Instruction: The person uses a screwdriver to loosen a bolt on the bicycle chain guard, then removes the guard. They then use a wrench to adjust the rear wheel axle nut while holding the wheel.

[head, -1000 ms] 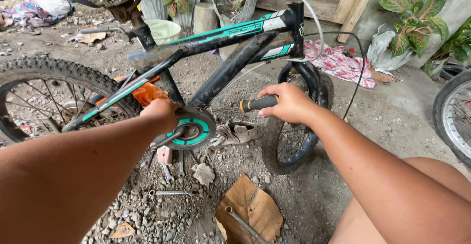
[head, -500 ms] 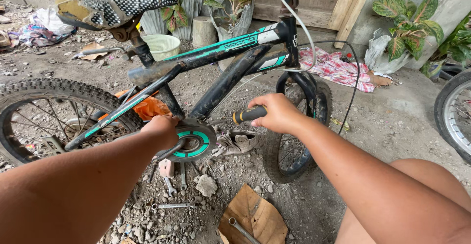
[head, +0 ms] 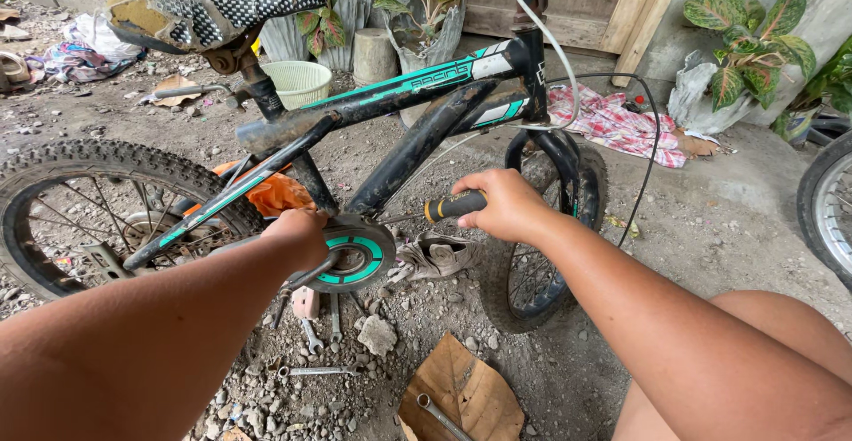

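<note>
nearest the camera, loose wrenches [head: 318, 371] lie on the gravel. above them the left hand [head: 297, 237] is closed over the crank area, touching the teal and black chainring [head: 355, 261]. the right hand [head: 504, 203] is clamped round a screwdriver [head: 453, 205] with a black and yellow handle. its long axis runs near level, the shaft pointing left toward the chainring, just beside the left hand. behind stands the black and teal bicycle frame [head: 426, 82].

Gravel ground [head: 710, 219], wrenches [head: 317, 371], dry leaf [head: 466, 388]
</note>
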Tool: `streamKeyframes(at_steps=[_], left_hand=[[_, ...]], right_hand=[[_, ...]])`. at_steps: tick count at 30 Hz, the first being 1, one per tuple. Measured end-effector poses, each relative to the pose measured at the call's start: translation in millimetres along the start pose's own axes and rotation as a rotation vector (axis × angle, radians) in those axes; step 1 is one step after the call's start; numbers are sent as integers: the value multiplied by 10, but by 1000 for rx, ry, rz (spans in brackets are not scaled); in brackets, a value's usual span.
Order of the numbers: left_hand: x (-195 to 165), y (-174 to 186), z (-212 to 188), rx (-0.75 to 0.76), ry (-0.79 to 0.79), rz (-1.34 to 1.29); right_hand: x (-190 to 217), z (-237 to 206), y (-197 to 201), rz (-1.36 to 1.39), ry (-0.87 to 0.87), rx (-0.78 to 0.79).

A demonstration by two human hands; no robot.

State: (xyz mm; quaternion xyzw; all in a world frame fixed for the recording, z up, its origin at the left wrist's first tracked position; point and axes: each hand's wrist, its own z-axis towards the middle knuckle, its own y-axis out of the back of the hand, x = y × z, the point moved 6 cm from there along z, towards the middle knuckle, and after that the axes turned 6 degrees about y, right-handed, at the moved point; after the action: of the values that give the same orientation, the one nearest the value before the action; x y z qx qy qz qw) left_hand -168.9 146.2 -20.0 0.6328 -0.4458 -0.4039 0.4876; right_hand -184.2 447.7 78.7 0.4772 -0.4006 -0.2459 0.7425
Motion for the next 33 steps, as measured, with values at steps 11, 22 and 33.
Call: streamKeyframes(at_steps=[11, 22, 33], left_hand=[[-7, 8, -12, -12, -7, 30], [149, 68, 558, -72, 38, 160], [237, 104, 441, -153, -32, 93]], right_hand=[[68, 40, 14, 17, 28, -17], [124, 10, -1, 54, 59, -41], [81, -99, 65, 65, -4, -26]])
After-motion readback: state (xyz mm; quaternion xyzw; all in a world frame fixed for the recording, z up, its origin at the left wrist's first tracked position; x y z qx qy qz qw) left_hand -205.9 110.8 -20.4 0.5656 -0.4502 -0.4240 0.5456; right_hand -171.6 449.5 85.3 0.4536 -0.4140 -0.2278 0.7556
